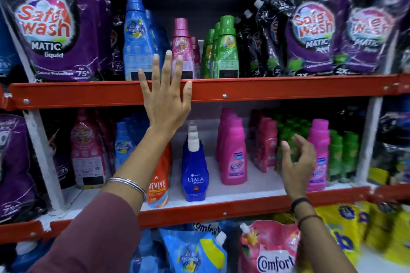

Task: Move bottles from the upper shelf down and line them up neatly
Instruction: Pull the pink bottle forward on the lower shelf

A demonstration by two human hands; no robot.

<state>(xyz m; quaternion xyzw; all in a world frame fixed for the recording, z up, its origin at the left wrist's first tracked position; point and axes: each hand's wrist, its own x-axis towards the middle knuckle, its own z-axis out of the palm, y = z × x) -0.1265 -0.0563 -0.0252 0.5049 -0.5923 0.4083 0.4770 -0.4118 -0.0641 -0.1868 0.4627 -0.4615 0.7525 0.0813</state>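
Bottles stand in rows on the upper shelf (266, 87), which has a red front edge. A tall blue bottle (135, 37) stands near the left side, a pink bottle (182, 49) stands just beside it in the middle, and green bottles (225, 49) stand to the right of the pink one. Big purple pouches (51, 22) fill both ends of this shelf.

One left hand (165, 95) is raised in front of the red edge. It is open and flat, with its fingers spread wide. The fingertips (169, 53) reach up in front of the blue and pink bottles. It holds nothing. Silver bangles (127, 183) sit on that wrist.

On the lower shelf (244, 205) a dark blue bottle (194, 175) stands near the front edge, with an orange pouch (160, 182) just beside it on the left. Bright pink bottles (234, 155) stand in a row to its right. The right hand (298, 162) hovers in front of another pink bottle (319, 139) and some small green bottles (342, 153). This hand is open and a bit curled, and it grips nothing.
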